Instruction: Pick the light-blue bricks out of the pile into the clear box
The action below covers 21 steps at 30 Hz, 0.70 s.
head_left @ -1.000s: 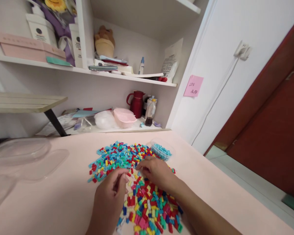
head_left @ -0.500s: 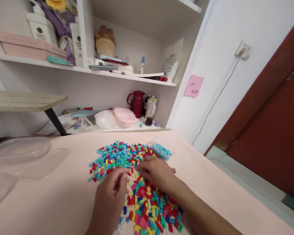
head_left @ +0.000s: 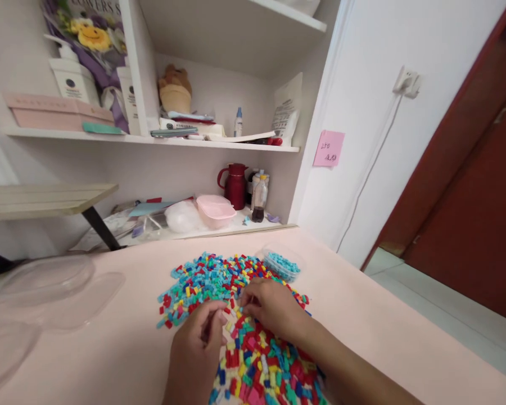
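Observation:
Small toy building bricks point(head_left: 202, 278) in many colours lie in a wide loose heap on the pink tabletop point(head_left: 122, 343). Over the left side of the heap, my left hand point(head_left: 199, 340) is curled with thumb and forefinger close together; whatever lies between them is hidden. My right hand point(head_left: 272, 304) reaches across from the right, its bent fingertips pinched low among the bricks. Anything in that pinch is too small to make out. Just behind my right hand, a clear plastic tub point(head_left: 299, 275) holds light blue bricks point(head_left: 281, 262).
Clear plastic containers point(head_left: 46, 278) lie at the left, near a small wooden stand point(head_left: 50, 199). Along the back, a shelf unit point(head_left: 185, 142) holds a pink container point(head_left: 216, 211), a red jug point(head_left: 236, 185) and a bottle of dark liquid point(head_left: 259, 199).
The camera view has tilted slightly upward, so the scene sits a little lower and shifted. Both hands stay over the same part of the heap, with only slight finger movement.

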{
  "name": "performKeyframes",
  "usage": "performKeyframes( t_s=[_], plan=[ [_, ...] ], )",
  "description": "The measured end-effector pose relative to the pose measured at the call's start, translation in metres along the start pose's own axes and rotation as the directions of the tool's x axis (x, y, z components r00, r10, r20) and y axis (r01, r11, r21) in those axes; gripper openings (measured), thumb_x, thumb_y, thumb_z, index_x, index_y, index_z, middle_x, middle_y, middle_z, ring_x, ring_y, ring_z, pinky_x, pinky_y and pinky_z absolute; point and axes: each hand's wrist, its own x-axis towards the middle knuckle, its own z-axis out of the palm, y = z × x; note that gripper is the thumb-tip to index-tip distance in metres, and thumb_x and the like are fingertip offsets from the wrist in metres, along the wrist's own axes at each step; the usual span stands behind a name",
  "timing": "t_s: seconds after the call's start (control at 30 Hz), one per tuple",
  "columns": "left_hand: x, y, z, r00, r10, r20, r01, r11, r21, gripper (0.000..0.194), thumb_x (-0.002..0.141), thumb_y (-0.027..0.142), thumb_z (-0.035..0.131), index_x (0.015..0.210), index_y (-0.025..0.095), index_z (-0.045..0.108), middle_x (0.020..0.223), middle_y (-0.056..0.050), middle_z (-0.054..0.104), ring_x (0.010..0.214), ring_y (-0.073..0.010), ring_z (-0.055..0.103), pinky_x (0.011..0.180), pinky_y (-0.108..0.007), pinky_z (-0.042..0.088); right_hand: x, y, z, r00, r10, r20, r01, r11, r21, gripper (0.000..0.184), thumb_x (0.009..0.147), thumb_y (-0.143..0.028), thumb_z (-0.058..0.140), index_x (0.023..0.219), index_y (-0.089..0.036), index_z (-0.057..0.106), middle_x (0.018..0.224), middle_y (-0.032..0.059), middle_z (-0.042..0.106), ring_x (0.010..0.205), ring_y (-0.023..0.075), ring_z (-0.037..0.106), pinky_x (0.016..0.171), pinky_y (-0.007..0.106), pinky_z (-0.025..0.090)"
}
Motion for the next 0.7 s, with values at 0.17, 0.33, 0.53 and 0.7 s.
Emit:
performKeyframes(
  t_s=[0.17,0.33,0.53,0.7],
  plan=[
    [0.002,-0.008,0.004,0.999,0.036,0.040,-0.037,0.999,0.034,0.025,0.083,0.036,0.053,0.096,0.022,0.068,0.074,-0.002,0.070,0.055,-0.0141,0.065,0.053,-0.023,0.053,-0.003,-0.013,-0.005,0.994,-0.022,-0.105,0.040,0.984,0.173,0.012,0.074,-0.013,0.064,0.079,-0.022,0.070,0.081,-0.0017,0.068,0.073,0.0130,0.060,0.067,0.022,0.038],
    [0.001,-0.011,0.006,0.993,0.109,-0.040,-0.108,0.994,0.032,0.032,0.082,0.026,0.054,0.112,0.020,0.063,0.089,-0.004,0.068,0.059,-0.0118,0.064,0.056,-0.023,0.054,-0.011,-0.033,-0.010,0.998,-0.019,-0.063,0.046,0.882,0.468,0.006,0.074,-0.017,0.066,0.075,-0.019,0.070,0.072,-0.0009,0.065,0.065,0.0120,0.055,0.060,0.021,0.037],
    [-0.002,-0.013,0.010,0.950,0.280,-0.139,-0.273,0.960,0.068,0.023,0.083,0.020,0.050,0.097,0.024,0.068,0.081,-0.001,0.067,0.060,-0.0114,0.062,0.054,-0.021,0.052,-0.013,-0.039,-0.007,0.995,0.021,0.093,-0.086,0.614,0.784,0.011,0.073,-0.025,0.070,0.077,-0.015,0.070,0.058,-0.0029,0.058,0.053,0.0091,0.045,0.053,0.021,0.032],
    [-0.002,-0.017,0.013,0.919,0.355,-0.172,-0.350,0.935,0.059,0.018,0.086,0.025,0.051,0.092,0.024,0.068,0.084,-0.003,0.066,0.067,-0.0126,0.065,0.051,-0.018,0.050,-0.010,-0.033,-0.002,0.987,0.012,0.159,-0.151,0.394,0.907,0.023,0.069,-0.034,0.077,0.078,-0.014,0.069,0.061,-0.0010,0.062,0.057,0.0099,0.052,0.058,0.022,0.037]
  ],
)
